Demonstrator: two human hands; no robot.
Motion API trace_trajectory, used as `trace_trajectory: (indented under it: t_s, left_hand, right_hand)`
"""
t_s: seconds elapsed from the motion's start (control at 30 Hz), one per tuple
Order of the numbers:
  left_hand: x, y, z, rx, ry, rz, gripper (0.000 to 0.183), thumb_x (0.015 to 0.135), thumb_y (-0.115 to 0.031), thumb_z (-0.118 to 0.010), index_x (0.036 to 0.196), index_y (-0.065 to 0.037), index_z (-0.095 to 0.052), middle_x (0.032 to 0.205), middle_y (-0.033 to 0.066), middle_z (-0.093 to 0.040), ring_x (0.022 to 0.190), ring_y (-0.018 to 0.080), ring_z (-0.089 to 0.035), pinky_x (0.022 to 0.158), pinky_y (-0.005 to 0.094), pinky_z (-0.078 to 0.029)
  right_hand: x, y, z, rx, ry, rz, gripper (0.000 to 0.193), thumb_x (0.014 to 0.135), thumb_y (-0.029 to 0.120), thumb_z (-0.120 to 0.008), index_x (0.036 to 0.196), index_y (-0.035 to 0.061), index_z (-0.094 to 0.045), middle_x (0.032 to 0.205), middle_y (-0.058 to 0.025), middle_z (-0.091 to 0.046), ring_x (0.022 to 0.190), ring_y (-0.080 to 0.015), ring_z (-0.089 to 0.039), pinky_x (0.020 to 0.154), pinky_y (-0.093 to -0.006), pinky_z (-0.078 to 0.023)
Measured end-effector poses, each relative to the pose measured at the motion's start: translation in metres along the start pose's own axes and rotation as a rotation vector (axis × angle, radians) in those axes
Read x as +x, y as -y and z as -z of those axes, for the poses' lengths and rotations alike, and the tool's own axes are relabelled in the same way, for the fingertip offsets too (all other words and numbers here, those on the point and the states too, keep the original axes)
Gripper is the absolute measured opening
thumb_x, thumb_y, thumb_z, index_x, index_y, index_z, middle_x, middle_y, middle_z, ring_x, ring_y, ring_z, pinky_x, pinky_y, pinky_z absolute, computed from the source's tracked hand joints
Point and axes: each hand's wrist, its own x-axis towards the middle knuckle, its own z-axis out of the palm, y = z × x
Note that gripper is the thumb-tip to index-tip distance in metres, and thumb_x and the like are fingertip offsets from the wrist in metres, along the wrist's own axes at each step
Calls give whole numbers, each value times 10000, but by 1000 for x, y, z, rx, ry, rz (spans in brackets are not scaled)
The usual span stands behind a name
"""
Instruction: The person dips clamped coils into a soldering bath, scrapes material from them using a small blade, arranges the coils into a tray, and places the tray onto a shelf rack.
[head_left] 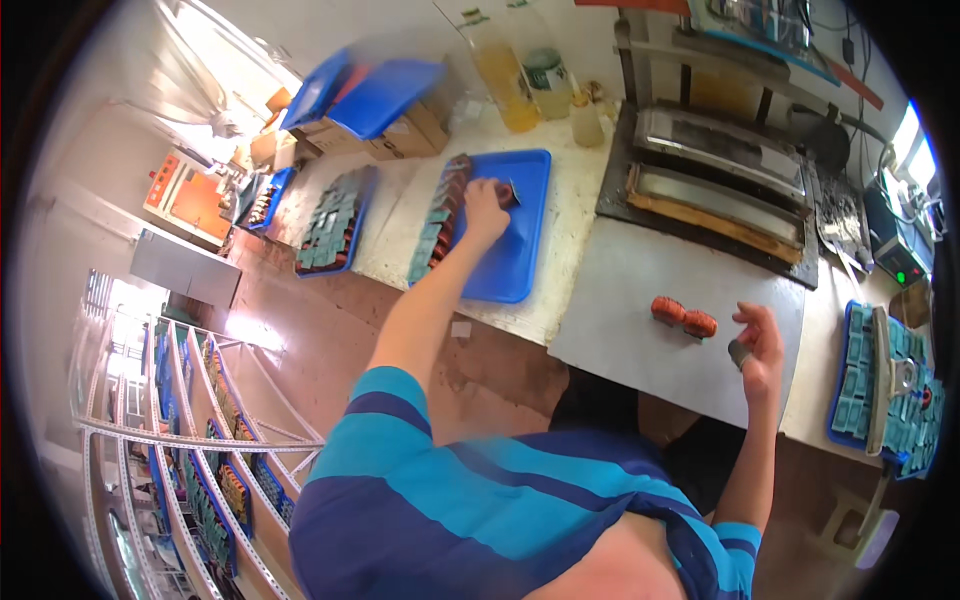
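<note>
In the head view, the left hand (484, 212) was stretched over a blue tray (513, 278), its fingers curled in around what looked like a small dark part (509, 194), mostly hidden by the fingers. The right hand (762, 350) was held loosely half-curled, thumb and fingers apart, and nothing seemed to be gripped there, though a dark patch (740, 353) was worn or carried at the thumb; which one couldn't be told. A pair of red coils (684, 316) was left lying just beside it on the grey work plate (650, 368). Pretty much a tray-handling step, by the look of it, but whether the part was being put down or picked up couldn't be made out. Either way, a light, steady pinch was called for, with the neighbours kept un-nudged. Materials-wise: the red coils were shaped like two chunky ribbed barrels, apparently wound wire. A tight row of wound parts (440, 225) in reddish-brown and green was lined up along the tray's left side. The tray was smooth, shiny and shallow, plastic probably, while the plate was flat, matte and metal-looking.
</note>
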Motion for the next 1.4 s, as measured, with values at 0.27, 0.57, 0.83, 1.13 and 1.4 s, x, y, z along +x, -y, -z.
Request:
trace_trajectory:
  t_s: [0.27,0.57,0.83,1.13,1.4]
  left_hand:
    - [23,-22,-6,-67,228,33,527,671,-92,-827,1162,-56,-638,1088,149,-701,1042,338,-676,925,416,-541]
    - [-25,-131,43,-793,524,-111,334,622,97,-674,931,-14,-609,1105,88,-584,971,199,-635,912,316,-513]
    - [-80,-190,18,-416,612,-936,293,667,185,-500,861,1,-620,1208,157,-577,1069,313,-631,924,382,-532]
    - [-116,-208,-2,-800,645,-316,596,619,146,-389,1154,-10,-602,997,148,-569,927,328,-585,823,400,-529]
    - [-118,-217,15,-791,702,-327,627,635,156,-421,1217,-21,-572,1144,165,-549,1104,358,-583,965,395,-505]
  right_hand:
    - [-25,-8,11,-45,-72,-80,494,652,140,-585,1129,24,-646,966,-66,-657,691,-115,-510,650,-257,-435]
    - [-18,-8,25,23,-36,-111,399,803,98,-632,1198,44,-650,1022,-59,-678,954,-144,-621,861,-282,-485]
    - [-13,2,17,-15,-8,-103,417,802,-66,-571,1194,49,-652,1035,-50,-685,927,-129,-615,840,-274,-486]
    - [-17,-12,20,116,-41,-93,436,731,2,-505,1142,4,-649,972,-39,-609,791,-104,-526,677,-242,-446]
    - [-12,-21,9,171,-31,-134,504,716,-56,-521,1187,53,-665,999,-39,-634,772,-88,-505,656,-219,-435]
